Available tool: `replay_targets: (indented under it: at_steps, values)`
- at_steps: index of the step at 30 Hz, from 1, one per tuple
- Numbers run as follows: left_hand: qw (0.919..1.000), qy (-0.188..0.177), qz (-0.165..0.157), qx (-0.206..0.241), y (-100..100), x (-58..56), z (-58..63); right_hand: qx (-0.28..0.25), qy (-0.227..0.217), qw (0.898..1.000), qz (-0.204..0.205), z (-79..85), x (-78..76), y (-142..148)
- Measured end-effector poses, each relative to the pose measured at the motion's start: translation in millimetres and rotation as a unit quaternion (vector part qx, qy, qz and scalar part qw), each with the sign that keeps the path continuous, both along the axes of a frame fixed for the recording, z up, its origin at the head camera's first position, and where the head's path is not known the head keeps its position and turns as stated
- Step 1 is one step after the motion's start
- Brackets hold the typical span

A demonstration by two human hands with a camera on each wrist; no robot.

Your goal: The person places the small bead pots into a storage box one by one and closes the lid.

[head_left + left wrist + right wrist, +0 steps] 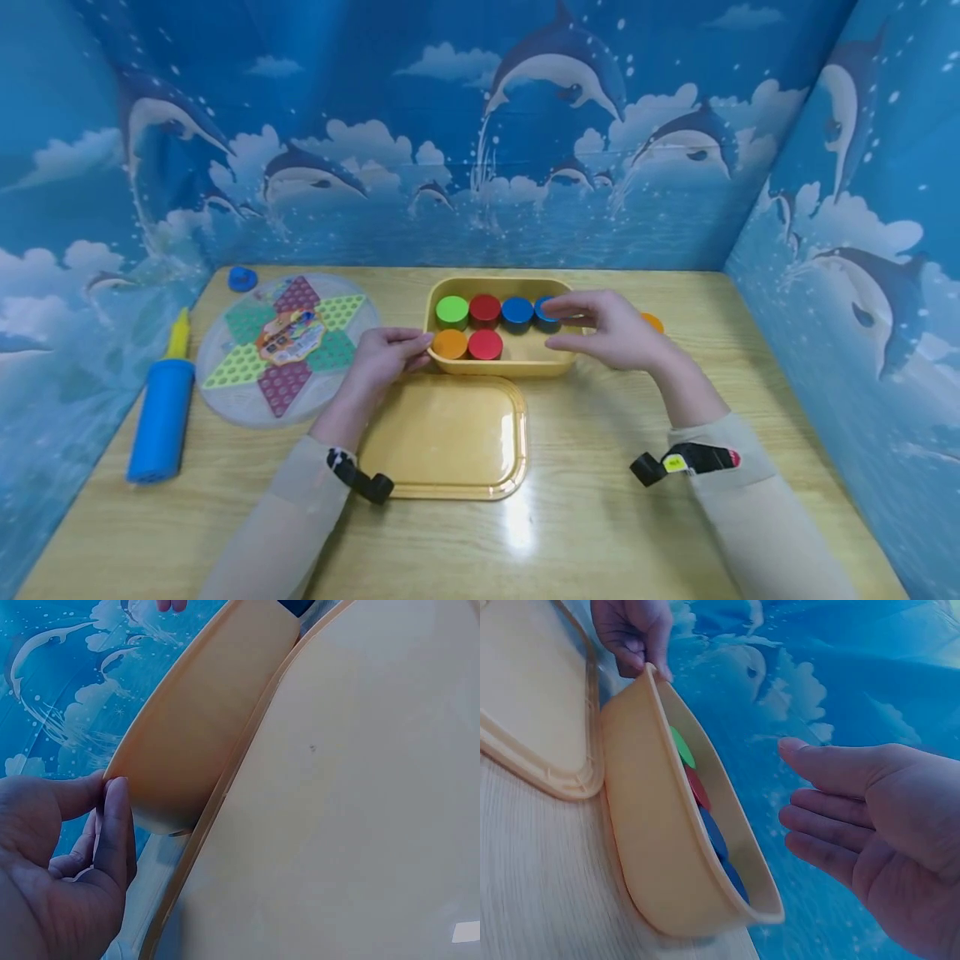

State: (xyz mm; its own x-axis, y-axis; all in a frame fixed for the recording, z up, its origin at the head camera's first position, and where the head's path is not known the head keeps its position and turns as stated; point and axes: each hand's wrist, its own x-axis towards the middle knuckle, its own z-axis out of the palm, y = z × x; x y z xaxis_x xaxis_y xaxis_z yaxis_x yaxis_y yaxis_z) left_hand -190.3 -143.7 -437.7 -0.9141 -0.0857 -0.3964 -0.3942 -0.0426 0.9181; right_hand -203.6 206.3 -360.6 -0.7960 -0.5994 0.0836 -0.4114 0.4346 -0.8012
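Observation:
A yellow plastic box (517,368) stands open toward the back of the table. In it sit round caps or discs: a green one (452,311), a dark red one (484,310) and two blue ones (517,314) along the back, with an orange one (450,343) and a red one (485,344) in front. My left hand (384,357) pinches the box's left rim between thumb and fingers. Over the right end hovers my right hand (613,329), fingers and thumb spread apart with nothing between them; it partly covers the second blue disc.
The yellow lid (442,437) lies in front of the box. An orange disc (652,322) shows behind the right hand. Leftward are a round star-patterned game board (330,400), a blue pump (161,421) with a yellow nozzle and a small blue object (242,279).

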Motion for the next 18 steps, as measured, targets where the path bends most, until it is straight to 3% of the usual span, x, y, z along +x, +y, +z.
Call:
replay_targets:
  at_steps: [10,18]
  values:
    - [1.0,-0.002,0.004,0.0,0.2,-0.9,-1.2,0.005,-0.011,0.996,-0.083,-2.5,10.5,46.5]
    - [1.0,-0.003,-0.002,0.005,0.0,-0.6,-0.7,0.024,0.004,0.989,-0.144,-11.6,14.6,76.1]
